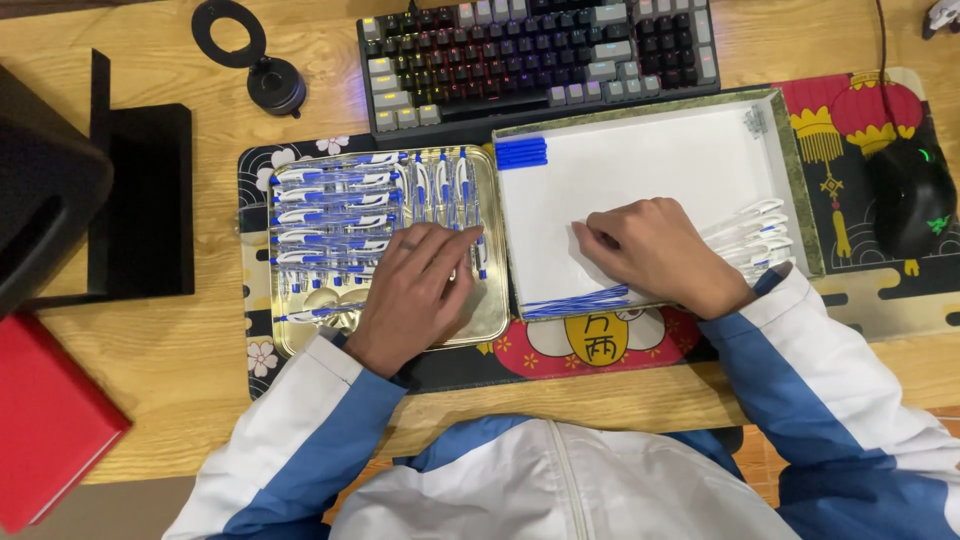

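My left hand [415, 292] lies palm down on a shiny gold tray [495, 320], its fingers spread over several white-and-blue pens [335, 212] lined up in it. My right hand [660, 252] rests curled inside a shallow white box [650, 150], fingertips pressed to the box floor; whether it pinches anything is hidden. Beside that hand's wrist, more white pens [755, 235] lean at the box's right side. Blue refill rods [520, 152] lie at the box's top left corner, and another bundle of blue rods [575, 302] lies along its near edge.
A keyboard [535, 50] stands behind the tray and box. A black mouse [912, 200] sits on the patterned desk mat [860, 110] at the right. A black stand [140, 190] and a red book [45, 420] are at the left, a black lens cap [275, 85] behind.
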